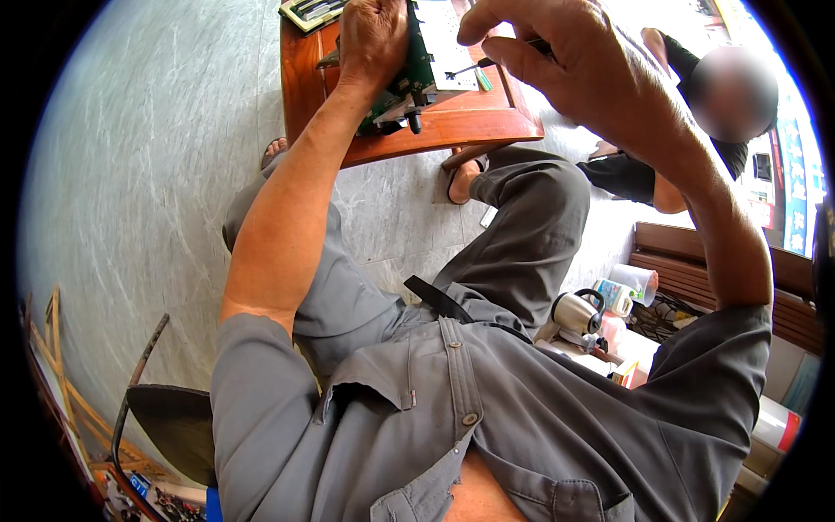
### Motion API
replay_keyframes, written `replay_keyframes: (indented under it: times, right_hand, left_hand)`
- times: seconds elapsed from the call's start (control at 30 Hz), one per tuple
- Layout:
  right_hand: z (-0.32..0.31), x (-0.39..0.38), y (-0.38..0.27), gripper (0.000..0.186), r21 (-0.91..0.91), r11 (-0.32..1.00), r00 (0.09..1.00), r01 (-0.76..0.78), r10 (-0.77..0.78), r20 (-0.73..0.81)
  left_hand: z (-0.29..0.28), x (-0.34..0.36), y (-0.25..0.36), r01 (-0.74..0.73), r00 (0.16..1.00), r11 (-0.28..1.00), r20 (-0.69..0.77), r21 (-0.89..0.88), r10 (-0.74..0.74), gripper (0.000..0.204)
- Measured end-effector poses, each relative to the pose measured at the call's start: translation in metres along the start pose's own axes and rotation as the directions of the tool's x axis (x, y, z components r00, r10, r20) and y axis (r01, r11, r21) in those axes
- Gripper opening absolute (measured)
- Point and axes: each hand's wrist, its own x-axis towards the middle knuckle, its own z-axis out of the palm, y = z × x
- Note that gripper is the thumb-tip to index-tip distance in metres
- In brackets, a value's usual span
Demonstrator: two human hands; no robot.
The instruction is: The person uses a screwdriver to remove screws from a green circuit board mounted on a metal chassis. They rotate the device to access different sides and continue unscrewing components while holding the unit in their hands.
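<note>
A green circuit board [420,52] with a white panel [439,30] on its right side stands on a reddish wooden stool [487,126] in front of me. My left hand [374,43] is closed on the board's left side. A black knob-like part [414,122] juts from the board's near end. Between the fingers of my right hand [565,56] is a thin dark screwdriver [470,67], its tip at the white panel's near edge. My palm hides most of its handle. A small green piece [484,80] shows just right of the panel.
An open tray [311,12] of small items lies at the stool's far left. Another person [696,113] sits at the right. A metal kettle [576,311] and a white jug [615,297] stand by a wooden bench [678,265]. A dark chair [174,426] is behind at left.
</note>
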Motion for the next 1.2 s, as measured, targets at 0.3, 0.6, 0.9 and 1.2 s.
replay_keyframes:
  times: [0.3, 0.6, 0.9, 1.2]
  right_hand:
    - [-0.016, 0.014, 0.001, 0.035, -0.143, 0.99, 0.964, -0.003, 0.041, 0.262]
    - [-0.01, 0.026, 0.027, 0.016, -0.36, 0.782, 0.852, 0.508, -0.395, 0.343]
    - [-0.021, 0.015, -0.014, 0.02, -0.203, 0.972, 0.947, 0.115, -0.046, 0.317]
    - [-0.012, 0.025, 0.006, 0.04, -0.224, 0.931, 0.884, -0.288, 0.348, 0.313]
  left_hand:
    - [0.008, -0.009, -0.013, -0.064, 0.994, 0.998, -0.084, 0.003, 0.064, 0.054]
    - [-0.003, 0.001, -0.005, -0.034, 0.997, 0.999, -0.076, -0.029, 0.031, 0.055]
    - [0.004, -0.008, -0.013, -0.081, 0.983, 0.996, -0.159, 0.038, 0.086, 0.056]
    - [0.006, -0.004, -0.011, -0.053, 0.993, 0.997, -0.106, -0.049, 0.048, 0.057]
